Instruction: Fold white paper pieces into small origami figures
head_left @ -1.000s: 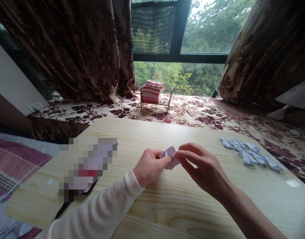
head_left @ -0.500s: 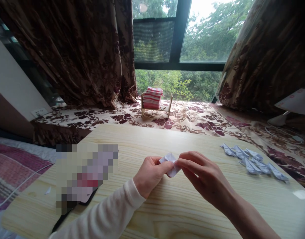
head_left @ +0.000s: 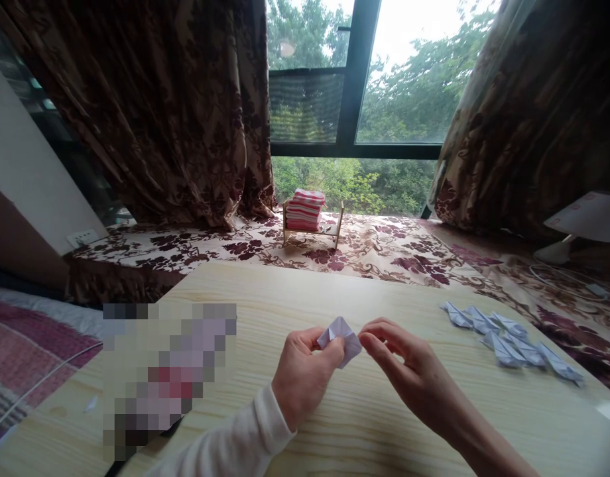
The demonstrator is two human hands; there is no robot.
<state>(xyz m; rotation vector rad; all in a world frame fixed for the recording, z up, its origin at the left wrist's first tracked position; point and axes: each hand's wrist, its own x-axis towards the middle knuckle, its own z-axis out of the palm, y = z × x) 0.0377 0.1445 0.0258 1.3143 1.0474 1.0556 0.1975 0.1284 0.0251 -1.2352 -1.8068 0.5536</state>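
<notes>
My left hand [head_left: 305, 371] pinches a small folded piece of white paper [head_left: 342, 334] between thumb and fingers, above the wooden table. Creases cross the paper, and a corner points up. My right hand [head_left: 409, 361] is at the paper's right corner, with thumb and index fingertips pressed together there and the other fingers curled. Several folded white paper pieces [head_left: 506, 348], pointed in shape, lie in a cluster on the table to the right.
The pale wooden table [head_left: 265, 298] stands before a cloth-covered window ledge. A small rack [head_left: 338, 225] there holds folded pink-and-white cloths [head_left: 305, 211]. A blurred-out object [head_left: 180, 371] lies at left, near a white scrap [head_left: 91, 404]. A lamp [head_left: 588, 218] stands at right.
The view has tilted up slightly, so everything sits lower. More of the folded paper shows, and my right fingers have drawn back from its middle to its right corner.
</notes>
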